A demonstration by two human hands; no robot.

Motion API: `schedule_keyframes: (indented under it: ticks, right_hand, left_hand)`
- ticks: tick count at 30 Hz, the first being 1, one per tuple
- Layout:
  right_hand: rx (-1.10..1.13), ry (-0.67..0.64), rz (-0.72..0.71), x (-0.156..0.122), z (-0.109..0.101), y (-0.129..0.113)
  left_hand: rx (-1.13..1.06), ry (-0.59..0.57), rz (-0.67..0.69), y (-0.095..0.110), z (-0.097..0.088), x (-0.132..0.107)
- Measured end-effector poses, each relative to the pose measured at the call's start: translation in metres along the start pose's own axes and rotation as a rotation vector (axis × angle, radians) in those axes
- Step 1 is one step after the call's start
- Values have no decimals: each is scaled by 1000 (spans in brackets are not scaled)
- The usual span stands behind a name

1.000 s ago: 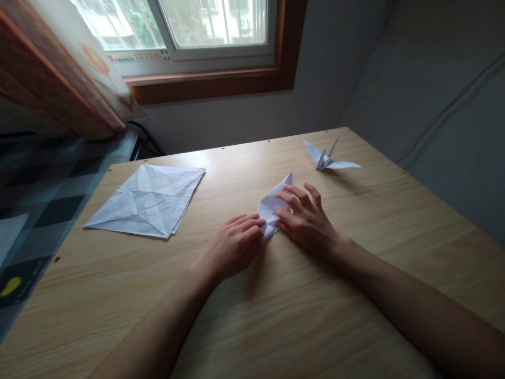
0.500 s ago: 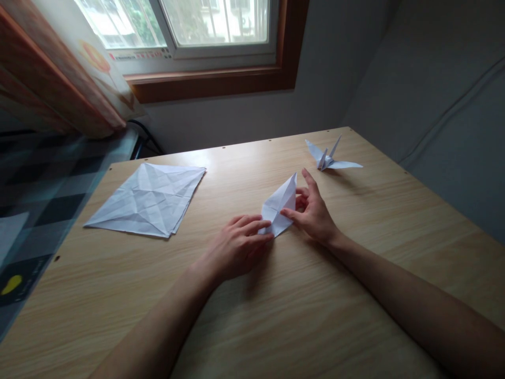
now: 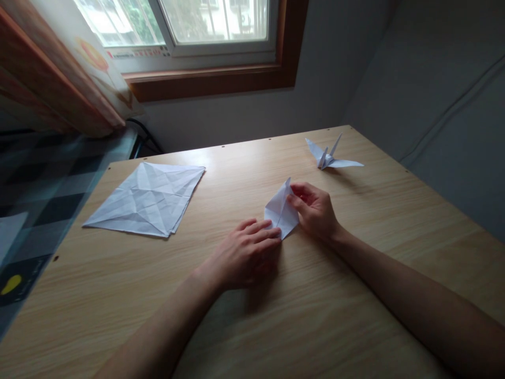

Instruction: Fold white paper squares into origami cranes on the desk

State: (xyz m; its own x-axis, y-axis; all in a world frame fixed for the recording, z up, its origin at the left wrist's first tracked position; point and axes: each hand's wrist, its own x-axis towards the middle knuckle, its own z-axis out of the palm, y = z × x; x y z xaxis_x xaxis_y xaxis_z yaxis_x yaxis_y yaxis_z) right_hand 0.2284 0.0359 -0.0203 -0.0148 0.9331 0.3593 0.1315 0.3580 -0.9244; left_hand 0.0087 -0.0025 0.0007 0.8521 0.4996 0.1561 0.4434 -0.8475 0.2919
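Note:
A small piece of folded white paper (image 3: 281,209) is between my two hands, its narrow tip pointing away from me and slightly bent. My right hand (image 3: 316,210) pinches its upper right edge, thumb on the near face and the other fingers curled behind. At the lower left corner, my left hand (image 3: 252,250) holds the paper with its fingers laid over the edge; the thumb is hidden. A finished white paper crane (image 3: 326,160) stands with spread wings beyond my right hand.
Creased square white paper sheets (image 3: 148,200) lie at the left of the wooden table (image 3: 221,337). A checked cloth surface (image 3: 74,181) adjoins on the left. Behind are a window (image 3: 221,23), a curtain (image 3: 51,68) and a wall with a cable (image 3: 450,110).
My right fingers have curled in and closed on the paper's upper edge, and its tip has bent. My left hand has shifted slightly right along the lower edge.

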Motion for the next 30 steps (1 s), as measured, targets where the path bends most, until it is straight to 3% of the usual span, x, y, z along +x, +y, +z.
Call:
schedule_keyframes:
  ticks: [17, 24, 30]
  right_hand:
    - [-16, 146, 6, 6, 0, -11]
    - [71, 95, 25, 10, -4, -12]
    - [82, 164, 31, 14, -8, -15]
  left_hand:
    - [-36, -2, 23, 3, 1, 1]
    - [-41, -4, 26, 3, 0, 2]
    - [-44, -8, 26, 2, 1, 1]
